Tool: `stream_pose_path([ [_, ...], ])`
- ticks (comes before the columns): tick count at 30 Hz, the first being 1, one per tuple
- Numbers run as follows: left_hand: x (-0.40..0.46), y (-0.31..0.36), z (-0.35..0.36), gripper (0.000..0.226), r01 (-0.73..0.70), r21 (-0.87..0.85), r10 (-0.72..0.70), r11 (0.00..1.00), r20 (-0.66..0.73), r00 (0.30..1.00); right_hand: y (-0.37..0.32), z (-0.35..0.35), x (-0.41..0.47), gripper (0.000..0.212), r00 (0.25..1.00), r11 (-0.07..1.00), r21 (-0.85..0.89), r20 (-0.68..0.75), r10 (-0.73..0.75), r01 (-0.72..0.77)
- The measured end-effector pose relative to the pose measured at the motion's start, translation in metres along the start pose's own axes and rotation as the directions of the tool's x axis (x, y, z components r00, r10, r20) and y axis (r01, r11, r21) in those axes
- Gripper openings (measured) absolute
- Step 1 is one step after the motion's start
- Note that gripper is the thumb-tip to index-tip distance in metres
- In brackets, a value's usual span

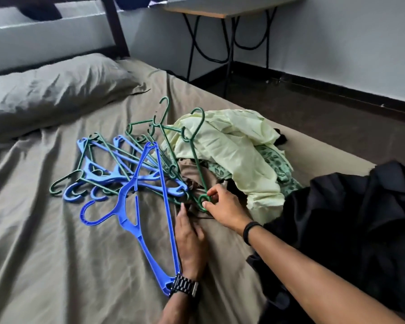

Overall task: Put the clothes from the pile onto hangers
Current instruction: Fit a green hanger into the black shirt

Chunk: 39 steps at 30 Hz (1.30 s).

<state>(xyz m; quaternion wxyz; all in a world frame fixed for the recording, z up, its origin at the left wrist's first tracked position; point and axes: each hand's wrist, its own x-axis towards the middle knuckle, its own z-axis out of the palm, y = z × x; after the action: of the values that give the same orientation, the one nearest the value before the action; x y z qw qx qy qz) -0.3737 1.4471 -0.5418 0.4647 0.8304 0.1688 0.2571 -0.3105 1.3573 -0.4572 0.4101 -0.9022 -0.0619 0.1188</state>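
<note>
The right hand point(222, 208) pinches the looped end of a thin green plastic hanger point(198, 160) between thumb and fingers; the hanger's hook rests on the pale yellow garment point(234, 146). The left hand point(190, 244) lies flat with straight fingers on a brown cloth point(194, 176), just beside a large blue plastic hanger point(147, 206). Behind it a heap of green and blue hangers point(108, 167) lies on the olive bedsheet point(56, 253). The clothes pile, with a green leaf-patterned cloth point(276, 164), lies at the right edge of the bed. A black garment point(360, 218) lies near the right arm. A grey pillow point(52, 90) is at the head.
</note>
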Motion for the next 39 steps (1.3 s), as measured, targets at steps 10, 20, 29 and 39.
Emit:
stream_pose_path([
  [10,-0.002,0.001,0.001,0.071,0.056,0.071,-0.065,0.996,0.12,0.991,0.004,-0.002,0.0,0.022,0.997,0.965,0.258,-0.042,0.064,-0.051],
  [20,-0.005,0.078,0.015,0.034,0.271,-0.194,-0.231,0.943,0.206,0.951,0.054,-0.081,-0.117,0.017,0.98,0.907,0.42,-0.165,0.112,-0.033],
  [29,-0.048,0.179,0.042,0.01,0.607,-0.654,-0.216,0.452,0.58,0.786,0.106,-0.179,-0.198,0.01,0.989,0.958,0.286,-0.136,0.054,-0.013],
  [39,-0.127,0.262,0.121,0.007,0.661,-0.441,-0.026,0.607,0.82,0.571,0.12,-0.268,-0.203,0.024,0.869,0.872,0.49,-0.435,0.237,0.007],
])
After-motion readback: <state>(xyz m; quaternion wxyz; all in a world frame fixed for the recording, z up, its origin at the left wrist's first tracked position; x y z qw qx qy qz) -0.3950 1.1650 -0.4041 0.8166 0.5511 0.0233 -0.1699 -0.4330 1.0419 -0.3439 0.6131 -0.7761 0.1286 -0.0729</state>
